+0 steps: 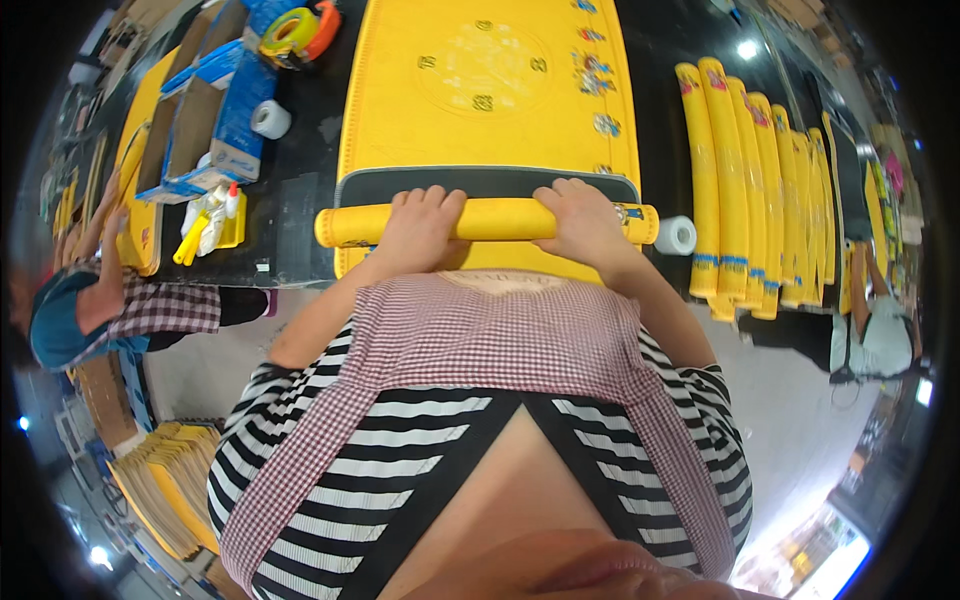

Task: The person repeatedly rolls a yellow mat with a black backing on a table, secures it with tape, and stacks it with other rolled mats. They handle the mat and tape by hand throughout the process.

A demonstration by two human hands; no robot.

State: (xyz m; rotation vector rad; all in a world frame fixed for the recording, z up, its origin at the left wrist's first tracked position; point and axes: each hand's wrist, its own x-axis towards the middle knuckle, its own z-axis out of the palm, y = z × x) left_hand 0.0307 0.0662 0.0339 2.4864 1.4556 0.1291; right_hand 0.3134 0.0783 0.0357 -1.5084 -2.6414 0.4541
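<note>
My left hand [425,226] and my right hand [582,224] lie over a rolled yellow mat [500,220], fingers curled round its far side. The roll runs crosswise close to my apron. Just beyond it, a flat dark grey strip [490,183] with rounded corners seems to be the same mat's underside. Beneath lies a flat yellow mat [480,130] with a printed ring and small coloured figures along its right edge. A white tape roll [676,236] stands by the roll's right end. My thumbs are mostly hidden.
At right, several finished yellow rolls [735,190] lie side by side. Leftward are a blue cardboard box [238,130], another white tape roll [270,119], tape dispensers [292,38] and a yellow tray [233,232] with bottles. Other people [75,315] work at both sides. Stacked yellow mats [170,480] stand lower left.
</note>
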